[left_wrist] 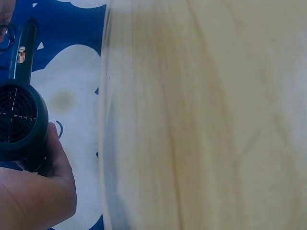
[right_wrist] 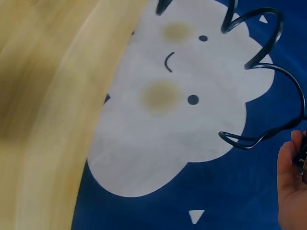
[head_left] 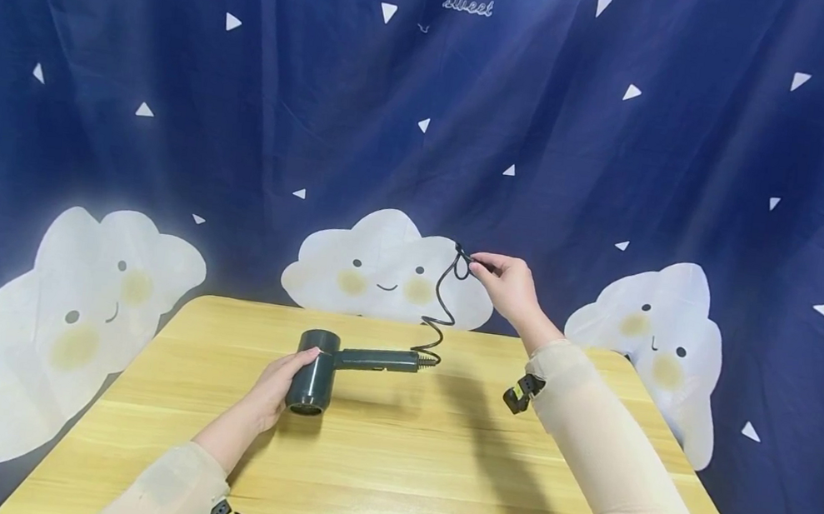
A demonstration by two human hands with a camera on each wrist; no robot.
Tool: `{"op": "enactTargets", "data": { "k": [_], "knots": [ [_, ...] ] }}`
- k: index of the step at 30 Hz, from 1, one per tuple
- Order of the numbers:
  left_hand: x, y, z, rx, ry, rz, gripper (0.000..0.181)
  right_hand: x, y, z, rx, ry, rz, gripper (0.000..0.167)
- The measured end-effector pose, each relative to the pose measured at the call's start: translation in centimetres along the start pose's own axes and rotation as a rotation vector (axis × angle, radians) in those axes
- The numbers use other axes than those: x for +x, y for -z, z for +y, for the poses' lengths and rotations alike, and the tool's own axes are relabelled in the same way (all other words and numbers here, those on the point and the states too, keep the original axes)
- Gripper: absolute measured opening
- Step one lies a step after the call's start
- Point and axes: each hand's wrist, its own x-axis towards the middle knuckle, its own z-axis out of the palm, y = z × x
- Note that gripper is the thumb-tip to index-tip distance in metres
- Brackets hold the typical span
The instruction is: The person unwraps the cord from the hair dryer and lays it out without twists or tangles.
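A dark green hair dryer is held by its barrel in my left hand, the thumb lying over the barrel's near side. Its handle points right, and in the left wrist view the round rear grille shows. From the handle's end a black cord rises in loose coils to my right hand. That hand pinches the cord near a small loop, up above the table's far edge. The right wrist view shows the twisted cord running to the fingers; the cord's end is mostly hidden by the hand.
Beneath both hands lies a light wooden table. A dark blue curtain with cloud faces and white triangles hangs behind it. Each forearm wears a black wrist camera, such as the one on the right sleeve.
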Motion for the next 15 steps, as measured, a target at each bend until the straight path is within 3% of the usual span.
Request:
{"op": "enactTargets", "data": {
  "k": [7,15],
  "knots": [
    [0.0,0.1,-0.2,-0.009,0.004,-0.011,0.068,-0.4,-0.9,1.2,-0.016,-0.034,-0.016,0.032],
    [0.4,0.5,-0.2,-0.087,0.038,-0.043,0.072,-0.8,-1.7,2.8,-0.014,-0.064,-0.025,0.029]
  ]
}}
